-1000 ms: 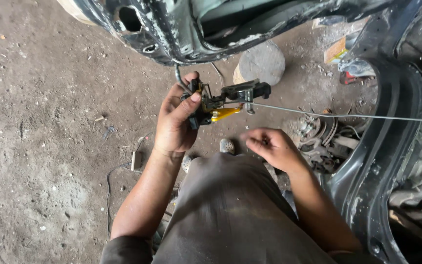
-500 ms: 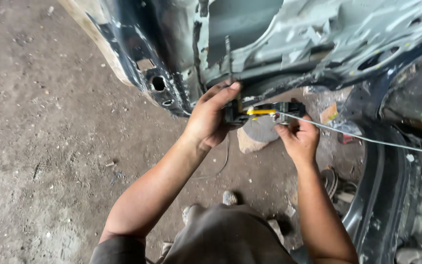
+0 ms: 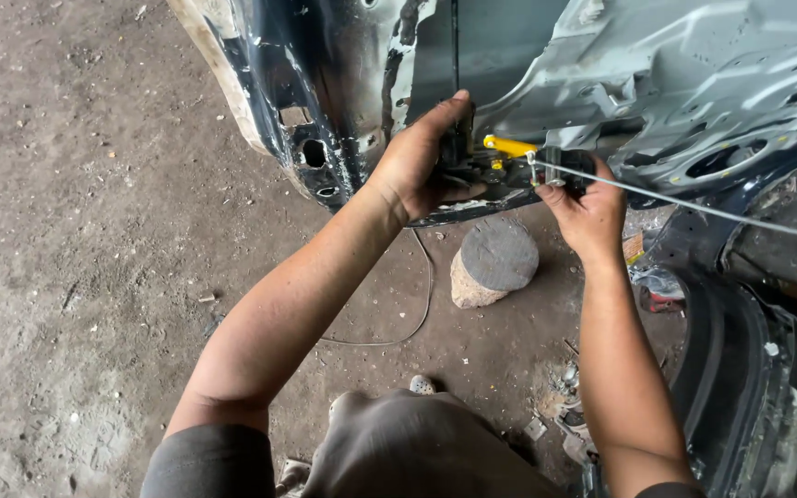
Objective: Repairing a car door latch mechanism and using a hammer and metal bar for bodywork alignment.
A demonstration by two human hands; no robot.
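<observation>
Hands are meeting at the lower edge of the stripped car door (image 3: pixel 657 83), which is hanging over the dirt floor (image 3: pixel 76 231). Your left hand (image 3: pixel 422 166) is gripping the black latch mechanism (image 3: pixel 500 171) with its fingers curled tight around it, thumb underneath, pressing it against the door's bottom edge. Your right hand (image 3: pixel 588 207) is closing on the other end of the same latch, fingers wrapped up over it from below. A yellow clip (image 3: pixel 509 146) is sticking out of the latch between your two hands. A thin metal rod (image 3: pixel 712 207) is running from the latch, just by your right fingers, off to the right edge of the view. Below your hands, a round-topped stone (image 3: pixel 495 263) is sitting on the floor, with a loose wire (image 3: pixel 422 304) curving beside it. Your knee (image 3: pixel 417 447) is filling the bottom of the view.
</observation>
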